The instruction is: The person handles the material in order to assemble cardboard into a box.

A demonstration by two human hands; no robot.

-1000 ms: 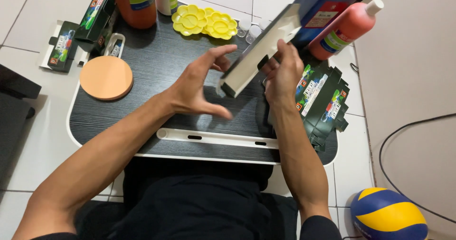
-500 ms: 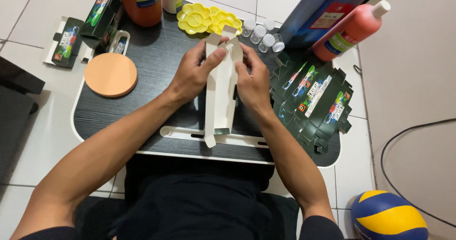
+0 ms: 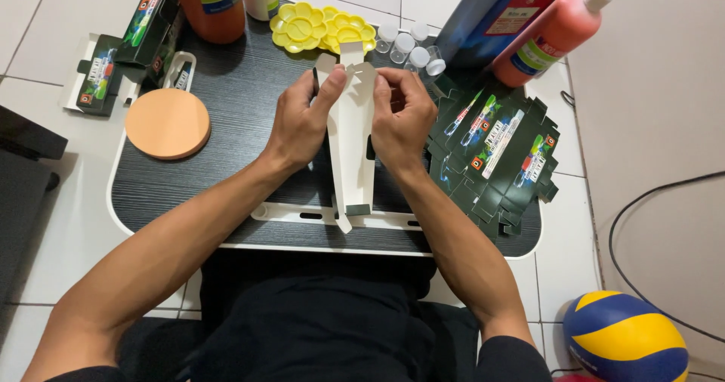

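A long, narrow white cardboard box (image 3: 351, 140) lies lengthwise over the dark lap table (image 3: 234, 102), its flaps loose at both ends. My left hand (image 3: 300, 121) grips its left side near the far end, thumb and fingers on the top flap. My right hand (image 3: 404, 114) holds the right side at the same end. The box's far flaps stand up between my fingers.
A pile of flat dark green printed cartons (image 3: 495, 151) lies right of my hands. A round orange disc (image 3: 168, 123), yellow flower-shaped palettes (image 3: 321, 27), small clear jars (image 3: 411, 46), orange bottles (image 3: 215, 0), a red bottle (image 3: 551, 34) and a blue box (image 3: 491, 12) ring the table. A volleyball (image 3: 623, 337) sits lower right.
The white box swung from a slant at the upper right to lie straight between my hands. Both hands then slid up to its far end.
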